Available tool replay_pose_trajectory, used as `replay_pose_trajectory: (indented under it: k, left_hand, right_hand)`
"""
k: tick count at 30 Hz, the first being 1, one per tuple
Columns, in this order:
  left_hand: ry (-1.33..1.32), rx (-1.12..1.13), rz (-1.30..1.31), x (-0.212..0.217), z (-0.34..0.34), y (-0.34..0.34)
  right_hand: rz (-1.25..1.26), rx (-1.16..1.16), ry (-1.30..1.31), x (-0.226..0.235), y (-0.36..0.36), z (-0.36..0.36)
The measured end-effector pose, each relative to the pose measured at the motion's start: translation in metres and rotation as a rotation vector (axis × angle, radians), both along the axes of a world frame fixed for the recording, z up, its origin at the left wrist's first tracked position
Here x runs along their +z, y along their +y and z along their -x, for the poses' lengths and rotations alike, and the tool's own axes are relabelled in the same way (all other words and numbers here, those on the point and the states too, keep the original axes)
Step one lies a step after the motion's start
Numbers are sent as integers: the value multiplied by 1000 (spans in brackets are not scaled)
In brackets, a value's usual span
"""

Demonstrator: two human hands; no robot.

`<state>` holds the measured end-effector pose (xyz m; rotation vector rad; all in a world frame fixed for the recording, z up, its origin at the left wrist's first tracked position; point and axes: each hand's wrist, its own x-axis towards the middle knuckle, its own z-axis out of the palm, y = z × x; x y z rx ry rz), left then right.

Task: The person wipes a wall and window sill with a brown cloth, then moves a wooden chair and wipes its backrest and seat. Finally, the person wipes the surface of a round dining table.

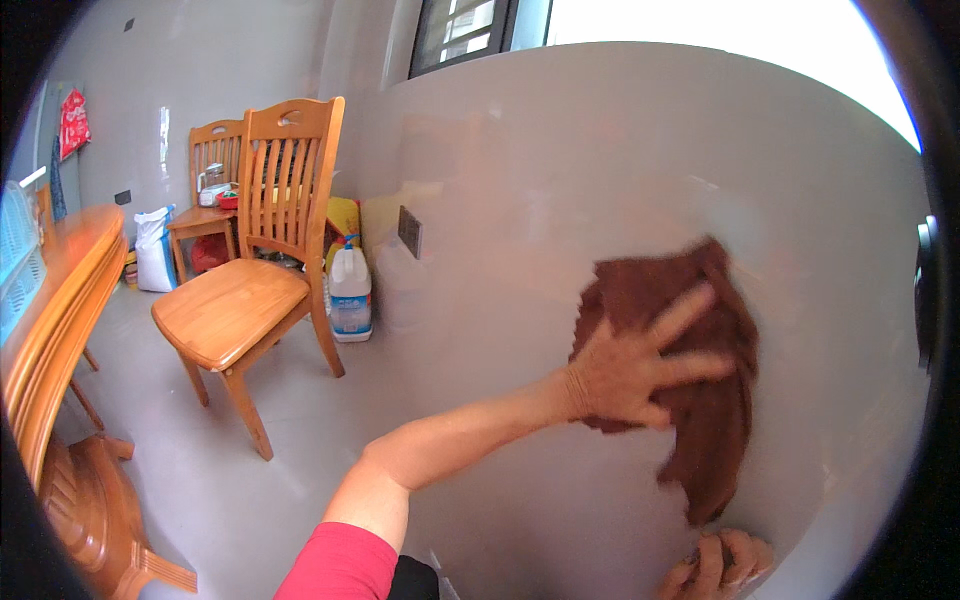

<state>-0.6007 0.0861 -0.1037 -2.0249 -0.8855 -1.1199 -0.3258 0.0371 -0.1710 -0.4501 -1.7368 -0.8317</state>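
My left hand (pixel 640 370) lies with spread fingers on a dark brown cloth (pixel 705 440), pressing it flat against the glossy grey wall (pixel 520 220). The cloth's jagged edge shows on the left, and its lower end hangs down past the fingers. Motion slightly blurs this hand. A red sleeve covers the upper part of the left arm. Low in the picture, just below the cloth, my right hand (pixel 718 565) has its fingers curled. The lower edge cuts it off, and what it holds, if anything, is hidden.
A wooden chair (pixel 235 310) stands to the left, with a white jug (pixel 350 295) with a blue label behind it by the wall. A wooden table (pixel 75 285) curves along the left edge. A dark socket (pixel 410 232) is set in the wall; above is a window (pixel 465 32).
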Motion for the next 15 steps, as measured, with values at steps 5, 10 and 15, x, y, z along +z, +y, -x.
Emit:
replay_pose_trajectory:
  k: [5,10,15]
  left_hand:
    - [-461,156,-187,-10,72,27]
    - [-674,289,-277,-73,132,47]
    - [-1303,248,229,-180,136,50]
  right_hand:
    - [15,-132,-12,-5,1,5]
    - [-30,-86,-30,-5,0,2]
    - [-70,-52,-197,29,-2,17]
